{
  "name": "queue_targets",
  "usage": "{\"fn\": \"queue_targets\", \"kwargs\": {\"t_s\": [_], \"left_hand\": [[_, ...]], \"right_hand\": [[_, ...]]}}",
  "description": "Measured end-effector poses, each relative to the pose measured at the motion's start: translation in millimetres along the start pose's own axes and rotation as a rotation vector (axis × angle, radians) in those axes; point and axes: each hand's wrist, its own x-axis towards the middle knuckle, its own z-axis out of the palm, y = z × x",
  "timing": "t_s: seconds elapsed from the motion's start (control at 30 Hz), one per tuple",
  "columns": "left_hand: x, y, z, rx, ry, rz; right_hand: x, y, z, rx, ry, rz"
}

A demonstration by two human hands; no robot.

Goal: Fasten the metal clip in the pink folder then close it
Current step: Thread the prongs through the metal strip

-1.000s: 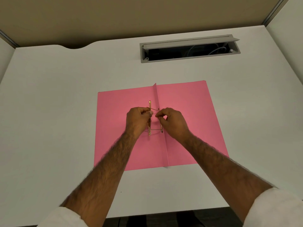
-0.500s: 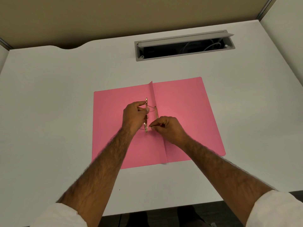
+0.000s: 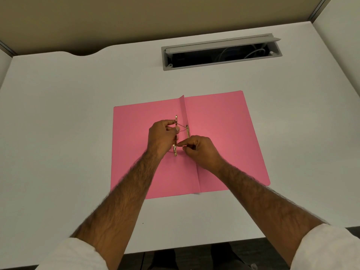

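Near edge: two white sleeves (image 3: 74, 254) at the bottom corners, bare forearms reaching forward over the white desk (image 3: 58, 133)

Pink folder (image 3: 224, 133) lies open and flat mid-desk, both leaves spread, centre crease standing up slightly along the fold. Nothing filed in it, only its own fastener

Metal clip (image 3: 176, 133), brass-coloured, sits just left of the crease: one long bar lying parallel to the fold, a second shorter strip (image 3: 188, 131) close to the crease, and a thin prong crossing between them at the far end

Left hand (image 3: 161, 137) curled over the bar, thumb and fingers closed narrow on its upper part, hiding the middle of it. Right hand (image 3: 200, 151) just right of the bar's near end, fingertips pinched tight on a thin prong there; whether the prong is through the bar's hole I cannot tell. The two hands nearly touch

Farther back: a grey cable tray (image 3: 222, 52) recessed in the desk, its lid tipped open, pale cables (image 3: 253, 52) lying inside. Beyond it, a tan partition wall (image 3: 155, 18)
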Motion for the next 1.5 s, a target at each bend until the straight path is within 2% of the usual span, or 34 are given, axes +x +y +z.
{"fn": "queue_targets", "kwargs": {"t_s": [0.8, 0.93, 1.07, 1.2, 1.37, 1.5], "left_hand": [[-3, -1, 7, -0.007, 0.043, -0.021], [-5, 0, 10, -0.004, 0.030, -0.011], [-8, -1, 14, -0.017, 0.021, -0.016], [-11, -5, 18, 0.005, 0.060, -0.015], [-16, -5, 29, 0.086, 0.069, -0.002], [-20, -5, 36, 0.025, 0.030, -0.040]], "right_hand": [[-4, 1, 0, 0.021, 0.021, 0.026], [-6, -1, 1, 0.019, 0.134, 0.028], [-9, 3, 1, 0.026, 0.325, 0.175], [-13, 1, 3, 0.196, 0.261, 0.347], [-13, -2, 5, 0.186, 0.263, 0.364], [-14, -3, 4, 0.164, 0.268, 0.344]]}}
